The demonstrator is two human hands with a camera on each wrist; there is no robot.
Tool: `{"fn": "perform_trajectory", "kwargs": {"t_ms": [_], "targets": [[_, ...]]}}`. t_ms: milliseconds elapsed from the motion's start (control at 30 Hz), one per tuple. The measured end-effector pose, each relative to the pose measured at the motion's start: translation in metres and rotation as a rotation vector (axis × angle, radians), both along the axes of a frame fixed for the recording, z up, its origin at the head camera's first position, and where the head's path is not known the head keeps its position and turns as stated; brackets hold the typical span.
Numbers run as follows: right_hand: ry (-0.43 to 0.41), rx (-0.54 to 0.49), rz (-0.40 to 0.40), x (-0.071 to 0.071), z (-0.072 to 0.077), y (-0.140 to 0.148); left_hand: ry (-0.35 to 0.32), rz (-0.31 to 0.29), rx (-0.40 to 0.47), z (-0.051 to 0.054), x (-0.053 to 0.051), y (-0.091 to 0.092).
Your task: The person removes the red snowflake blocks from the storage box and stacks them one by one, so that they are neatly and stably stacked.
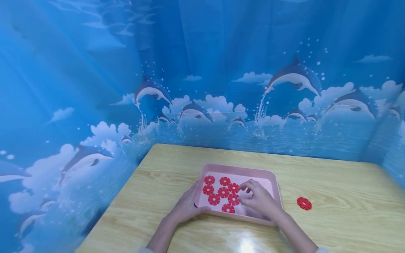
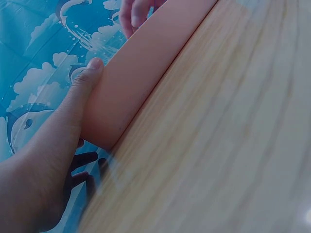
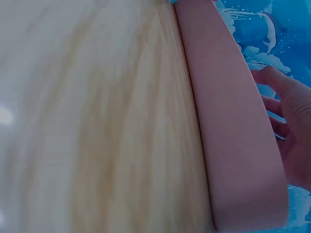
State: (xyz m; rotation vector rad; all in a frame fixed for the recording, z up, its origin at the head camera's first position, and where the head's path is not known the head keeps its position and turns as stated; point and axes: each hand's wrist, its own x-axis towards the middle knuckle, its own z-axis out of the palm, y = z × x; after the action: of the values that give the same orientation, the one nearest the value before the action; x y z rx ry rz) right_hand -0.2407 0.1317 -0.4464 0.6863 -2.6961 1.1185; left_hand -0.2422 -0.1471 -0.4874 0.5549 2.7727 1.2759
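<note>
Plainly, in the head view, 8 red flower-shaped notched discs (image 1: 220, 192) lie in the left and middle of a pink rectangular tray (image 1: 240, 171), some touching. A lone red disc (image 1: 301, 203) lies outside, on the wood-grain table (image 1: 341, 189) to the tray's right. The left hand (image 1: 187, 206) holds the tray's near left corner, thumb along the near rim and fingers at the left side. The right hand (image 1: 259, 198) is inside the tray's outline, beside the rightmost discs, its thumb and fingers bent but apart; no disc shows between them, so it seems to grasp nothing. Behind hangs a blue dolphin-print curtain (image 1: 202, 63).

The left wrist view shows the tray's smooth outer wall, with the left thumb over its upper edge and 2 dark fingers past the corner. The tray looks like stiff, light plastic, probably prone to sliding, so a rim or corner is the sensible hold.

From the right wrist, the near wall hides the discs; the right hand's curved fingers show beyond it, and contact cannot be told. The discs look thin, light and fairly rigid, awkward to lift when flat; a pinch at opposite notched edges should suit them.
</note>
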Motion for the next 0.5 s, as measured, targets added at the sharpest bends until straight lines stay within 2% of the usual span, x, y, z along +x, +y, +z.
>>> {"fn": "perform_trajectory", "kwargs": {"t_ms": [133, 367, 500], "targets": [[-0.009, 0.032, 0.001, -0.002, -0.008, -0.005, -0.007, 0.0, 0.001, 0.0, 0.0, 0.001], [-0.056, 0.116, -0.066, -0.004, -0.021, -0.007, -0.006, 0.0, -0.012, 0.001, 0.001, 0.001], [-0.039, 0.156, -0.084, -0.006, -0.026, -0.008, -0.006, 0.001, -0.009, 0.001, 0.001, 0.001]]}}
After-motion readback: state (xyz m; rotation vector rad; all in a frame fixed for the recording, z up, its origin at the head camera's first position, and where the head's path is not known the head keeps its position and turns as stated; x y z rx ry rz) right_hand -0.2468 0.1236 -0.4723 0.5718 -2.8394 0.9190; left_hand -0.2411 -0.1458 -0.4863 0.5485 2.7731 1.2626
